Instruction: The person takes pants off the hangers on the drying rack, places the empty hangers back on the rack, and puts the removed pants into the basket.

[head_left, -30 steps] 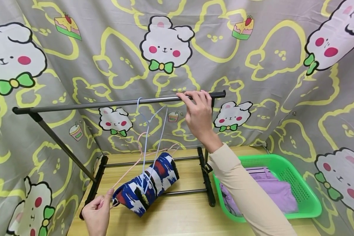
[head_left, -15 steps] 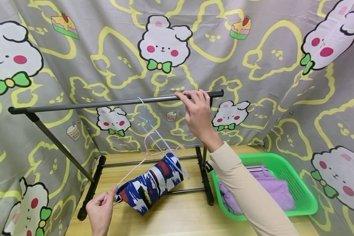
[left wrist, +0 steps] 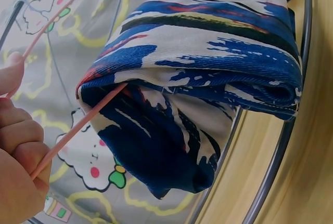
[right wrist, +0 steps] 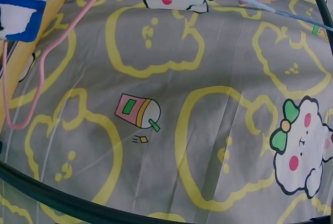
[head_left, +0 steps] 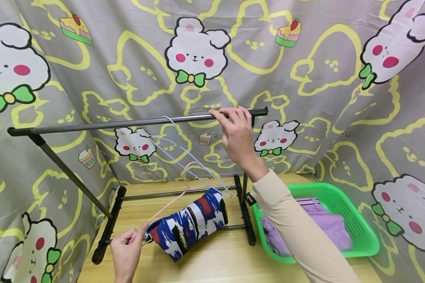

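A folded printed garment (head_left: 191, 226), in blue, white, red and black, hangs on a pink hanger (head_left: 168, 203), above the wooden table (head_left: 233, 267) and below the rack's top bar (head_left: 127, 124). The left hand (head_left: 126, 249) pinches the pink hanger at one end, with fingers narrow; in the left wrist view its wire goes inside the fold of the garment. The right hand (head_left: 235, 135) holds the top bar near its right end, fingers bent over it. Between the two hands, a light blue hanger (head_left: 177, 144) hangs tilted by its hook from the same bar. At right, a green basket (head_left: 370, 239) contains a purple garment (head_left: 327, 226). Behind everything is a grey curtain (head_left: 248, 92) with cartoon rabbits
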### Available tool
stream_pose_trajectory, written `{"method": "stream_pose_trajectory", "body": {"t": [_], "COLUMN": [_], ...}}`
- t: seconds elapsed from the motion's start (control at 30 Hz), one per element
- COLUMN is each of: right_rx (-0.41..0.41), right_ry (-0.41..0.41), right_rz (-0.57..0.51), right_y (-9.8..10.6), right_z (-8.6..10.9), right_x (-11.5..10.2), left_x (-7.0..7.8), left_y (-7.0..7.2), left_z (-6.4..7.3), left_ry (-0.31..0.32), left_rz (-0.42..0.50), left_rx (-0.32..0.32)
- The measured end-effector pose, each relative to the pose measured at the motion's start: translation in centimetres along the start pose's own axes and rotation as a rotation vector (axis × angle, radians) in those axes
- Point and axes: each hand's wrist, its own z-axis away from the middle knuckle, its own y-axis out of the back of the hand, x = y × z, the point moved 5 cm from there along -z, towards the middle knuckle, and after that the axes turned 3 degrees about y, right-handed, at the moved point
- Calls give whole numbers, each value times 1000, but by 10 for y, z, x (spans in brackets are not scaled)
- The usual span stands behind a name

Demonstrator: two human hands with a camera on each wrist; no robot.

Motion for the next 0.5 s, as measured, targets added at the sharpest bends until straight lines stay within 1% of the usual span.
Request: {"method": "stream_pose_trajectory", "body": {"t": [0.13, 0.27, 0.4, 0.5], "right_rx": [5, 6, 7, 2], "right_ry": [-3, -3, -3, -1], "right_rz": [3, 1, -4, -2], "right_y": [0, 0, -1, 0], "right_z": [0, 1, 1, 0], "right_x": [1, 1, 1, 0], "left_x": [2, 1, -1, 1], "left_y": [-3, -6, -9, -11], "left_z": [2, 3, 4, 5], "left_ry": [-13, -28, -36, -53], "left_rz": [8, 29, 44, 54], "left_rx": [-12, -18, -34, -52]}}
